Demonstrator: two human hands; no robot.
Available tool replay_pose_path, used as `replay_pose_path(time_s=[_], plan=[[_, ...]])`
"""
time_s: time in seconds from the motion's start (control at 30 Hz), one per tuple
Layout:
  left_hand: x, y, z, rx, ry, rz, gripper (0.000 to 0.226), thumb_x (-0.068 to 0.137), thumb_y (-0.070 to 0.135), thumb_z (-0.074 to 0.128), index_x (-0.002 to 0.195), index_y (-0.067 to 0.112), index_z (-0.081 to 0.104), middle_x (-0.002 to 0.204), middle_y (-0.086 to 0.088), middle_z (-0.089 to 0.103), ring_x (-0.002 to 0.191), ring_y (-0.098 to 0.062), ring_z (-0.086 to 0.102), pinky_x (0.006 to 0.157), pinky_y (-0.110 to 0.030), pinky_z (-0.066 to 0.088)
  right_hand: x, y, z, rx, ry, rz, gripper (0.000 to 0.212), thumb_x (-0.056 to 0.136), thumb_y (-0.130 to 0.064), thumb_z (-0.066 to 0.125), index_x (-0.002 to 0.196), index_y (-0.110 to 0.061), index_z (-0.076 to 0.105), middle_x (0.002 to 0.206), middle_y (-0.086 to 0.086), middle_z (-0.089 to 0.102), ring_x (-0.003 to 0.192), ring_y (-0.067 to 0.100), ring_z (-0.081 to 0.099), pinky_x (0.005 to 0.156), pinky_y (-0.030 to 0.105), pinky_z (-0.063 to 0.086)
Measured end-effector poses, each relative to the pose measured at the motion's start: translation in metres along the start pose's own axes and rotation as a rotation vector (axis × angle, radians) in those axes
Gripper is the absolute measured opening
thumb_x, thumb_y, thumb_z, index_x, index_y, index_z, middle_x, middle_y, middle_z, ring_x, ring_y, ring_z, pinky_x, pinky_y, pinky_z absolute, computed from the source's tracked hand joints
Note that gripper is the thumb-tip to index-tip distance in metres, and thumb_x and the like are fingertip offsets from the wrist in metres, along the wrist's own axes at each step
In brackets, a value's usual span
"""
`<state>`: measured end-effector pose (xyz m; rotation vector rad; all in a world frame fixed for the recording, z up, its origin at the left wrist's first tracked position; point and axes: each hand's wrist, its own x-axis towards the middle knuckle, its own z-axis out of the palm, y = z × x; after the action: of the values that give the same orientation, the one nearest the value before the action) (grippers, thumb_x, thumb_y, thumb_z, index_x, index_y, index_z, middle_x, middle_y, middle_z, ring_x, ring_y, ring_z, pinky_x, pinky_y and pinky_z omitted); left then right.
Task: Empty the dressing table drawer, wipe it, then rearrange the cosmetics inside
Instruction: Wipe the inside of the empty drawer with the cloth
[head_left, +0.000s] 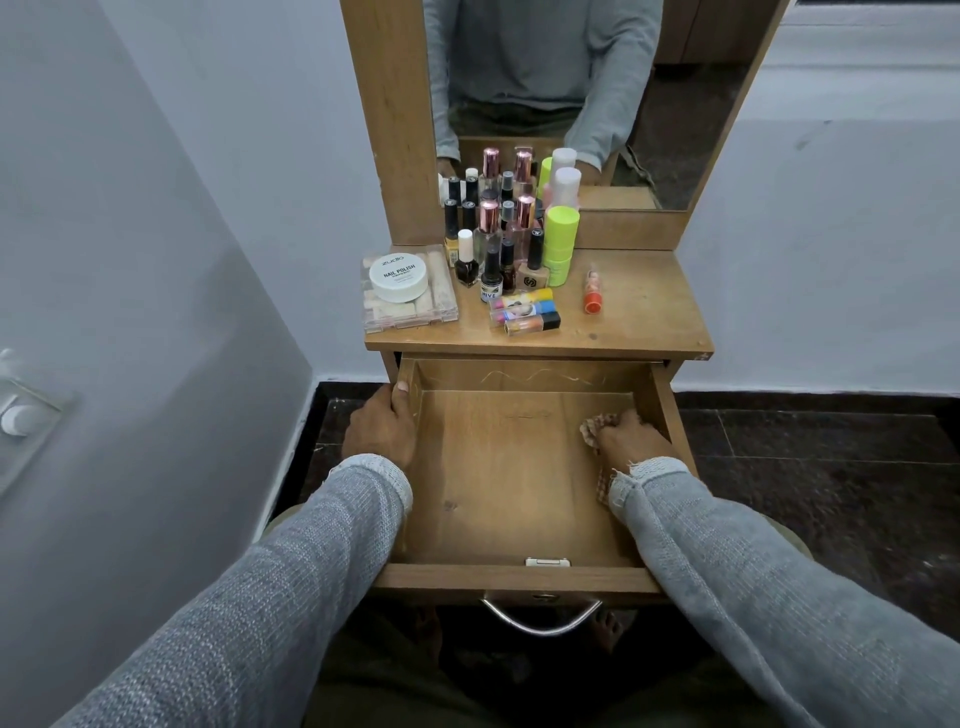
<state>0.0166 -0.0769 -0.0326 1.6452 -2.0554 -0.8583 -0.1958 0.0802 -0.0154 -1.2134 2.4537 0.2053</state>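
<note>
The drawer (519, 493) stands pulled out toward the near side, under the tabletop (644, 312), and its wooden floor is bare except for a small pale latch piece (547, 561) at the near wall and a checked cloth (592, 431) on the right. The right hand (631, 434) lies inside the drawer by the right wall, fingers closed on the cloth and pressing it to the floor. The left hand (382, 428) clasps the top edge of the drawer's left wall, thumb inside, fingers outside. A curved metal handle (540, 618) hangs from the drawer front. On the tabletop the cosmetics are crowded to the far left: a clear flat case (410, 312) with a white nail polish remover tub (399, 279) on top of it, a cluster of upright nail polish bottles (491, 270) just to its right, pink-capped perfume bottles (488, 228) behind them, and stacked lime-green jars (560, 244) beside those. Three small tubes (524, 312) lie on their sides near the front edge, and an orange bottle (592, 291) lies alone further right. The mirror (571, 104) behind doubles the bottles and shows a grey-sleeved torso.
</note>
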Motion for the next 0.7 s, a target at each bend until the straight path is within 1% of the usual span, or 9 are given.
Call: replay_pose_path(time_s=[0.1, 0.2, 0.3, 0.37, 0.43, 0.5, 0.53, 0.63, 0.7], plan=[[0.000, 0.001, 0.000, -0.001, -0.001, -0.004, 0.052, 0.101, 0.046, 0.022, 0.111, 0.013, 0.061, 0.107, -0.014, 0.067, 0.097, -0.036, 0.062, 0.091, -0.048, 0.049, 0.006, 0.002, -0.008, 0.012, 0.022, -0.004, 0.047, 0.100, -0.025, 0.035, 0.141, -0.005, 0.026, 0.142, 0.019, 0.037, 0.129, 0.038, 0.039, 0.109, 0.050, 0.030], [-0.001, 0.001, -0.001, -0.005, -0.001, -0.002, 0.051, 0.102, 0.045, 0.023, 0.112, 0.013, 0.062, 0.109, -0.015, 0.067, 0.099, -0.037, 0.061, 0.092, -0.048, 0.048, 0.005, 0.000, -0.012, 0.070, 0.018, 0.049, 0.046, 0.099, -0.022, 0.040, 0.140, -0.004, 0.031, 0.144, 0.019, 0.034, 0.132, 0.037, 0.035, 0.109, 0.052, 0.030], [0.000, 0.000, 0.000, -0.007, 0.009, 0.003, 0.050, 0.102, 0.045, 0.024, 0.112, 0.013, 0.062, 0.106, -0.014, 0.067, 0.096, -0.037, 0.062, 0.091, -0.047, 0.049, -0.001, 0.002, -0.008, -0.038, -0.023, -0.080, 0.044, 0.096, -0.017, 0.049, 0.137, -0.004, 0.040, 0.143, 0.017, 0.035, 0.131, 0.033, 0.036, 0.112, 0.040, 0.030], [0.001, 0.000, 0.000, -0.008, 0.010, 0.003, 0.050, 0.102, 0.044, 0.025, 0.109, 0.012, 0.062, 0.103, -0.015, 0.068, 0.093, -0.036, 0.063, 0.089, -0.048, 0.050, -0.007, 0.001, -0.002, -0.011, -0.081, -0.202, 0.036, 0.097, -0.017, 0.047, 0.132, -0.008, 0.048, 0.133, 0.013, 0.047, 0.119, 0.027, 0.047, 0.102, 0.030, 0.036], [0.001, 0.000, 0.001, -0.004, 0.007, -0.004, 0.050, 0.101, 0.044, 0.025, 0.109, 0.011, 0.062, 0.103, -0.015, 0.068, 0.093, -0.036, 0.063, 0.089, -0.048, 0.050, -0.013, -0.001, 0.006, -0.105, -0.098, -0.386, 0.030, 0.096, -0.015, 0.049, 0.125, -0.007, 0.055, 0.124, 0.011, 0.055, 0.103, 0.023, 0.053, 0.083, 0.019, 0.043], [0.001, 0.001, 0.001, -0.004, 0.004, -0.004, 0.051, 0.101, 0.044, 0.024, 0.109, 0.011, 0.062, 0.103, -0.014, 0.068, 0.094, -0.036, 0.063, 0.089, -0.048, 0.050, -0.024, -0.005, 0.009, -0.131, -0.124, -0.512, 0.028, 0.093, -0.014, 0.055, 0.118, -0.004, 0.061, 0.120, 0.012, 0.059, 0.094, 0.018, 0.052, 0.063, 0.006, 0.040], [0.000, 0.002, 0.001, -0.004, 0.003, -0.002, 0.051, 0.101, 0.044, 0.024, 0.109, 0.011, 0.062, 0.103, -0.014, 0.068, 0.094, -0.036, 0.063, 0.089, -0.048, 0.050, -0.029, -0.007, 0.008, -0.094, -0.163, -0.552, 0.029, 0.092, -0.015, 0.057, 0.118, -0.004, 0.062, 0.121, 0.011, 0.059, 0.097, 0.017, 0.052, 0.066, 0.007, 0.039], [0.000, 0.003, 0.000, -0.003, 0.003, 0.002, 0.051, 0.102, 0.044, 0.024, 0.111, 0.010, 0.062, 0.104, -0.015, 0.068, 0.095, -0.036, 0.062, 0.090, -0.048, 0.050, -0.030, -0.012, 0.003, -0.039, -0.224, -0.641, 0.033, 0.091, -0.023, 0.060, 0.123, -0.015, 0.063, 0.125, 0.006, 0.059, 0.116, 0.020, 0.051, 0.094, 0.023, 0.038], [0.000, 0.003, 0.000, 0.000, 0.001, -0.003, 0.052, 0.102, 0.044, 0.024, 0.111, 0.010, 0.062, 0.105, -0.014, 0.068, 0.095, -0.036, 0.062, 0.090, -0.049, 0.050, -0.033, -0.022, 0.002, -0.058, -0.229, -0.774, 0.032, 0.090, -0.028, 0.061, 0.121, -0.019, 0.065, 0.120, 0.002, 0.061, 0.114, 0.019, 0.052, 0.096, 0.026, 0.039]])
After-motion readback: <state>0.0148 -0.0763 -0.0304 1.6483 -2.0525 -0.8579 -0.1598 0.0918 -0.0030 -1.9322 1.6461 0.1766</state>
